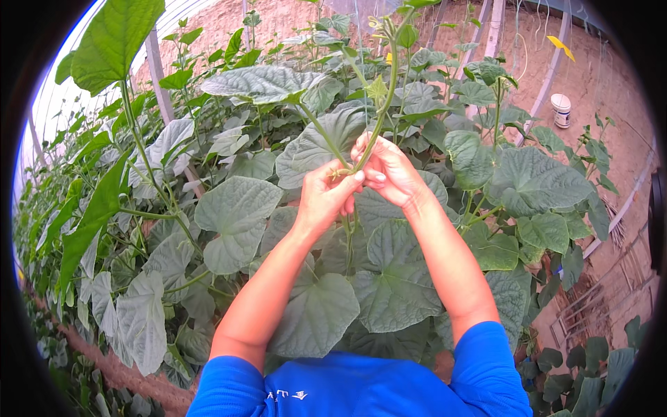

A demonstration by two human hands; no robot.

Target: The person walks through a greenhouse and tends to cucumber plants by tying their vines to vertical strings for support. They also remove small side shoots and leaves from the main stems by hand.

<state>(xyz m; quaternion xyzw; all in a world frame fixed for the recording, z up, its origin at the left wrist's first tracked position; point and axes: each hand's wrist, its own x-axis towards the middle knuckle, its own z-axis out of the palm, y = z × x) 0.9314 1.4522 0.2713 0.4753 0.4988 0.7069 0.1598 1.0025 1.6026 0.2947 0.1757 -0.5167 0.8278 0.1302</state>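
Both of my hands are raised in front of me at one climbing cucumber vine stem [386, 104]. My left hand [327, 190] pinches the stem at a node, where a leaf stalk [324, 131] branches off and small tendrils or buds [340, 172] stick out. Just above it, my right hand [391, 172] has its fingers around the same stem. A thin support string [366, 94] runs upright beside the stem. The stalk bears a broad leaf [263, 83] at upper left. Curled tendrils [384, 26] show near the vine's top. My fingers partly hide the node.
Dense cucumber leaves [242, 221] surround my arms. Slanted support posts [159, 78] stand among the plants. At right, a white bucket [561, 110] sits near the earthen wall, and a yellow card [561, 48] hangs higher up. A soil path [140, 388] runs at lower left.
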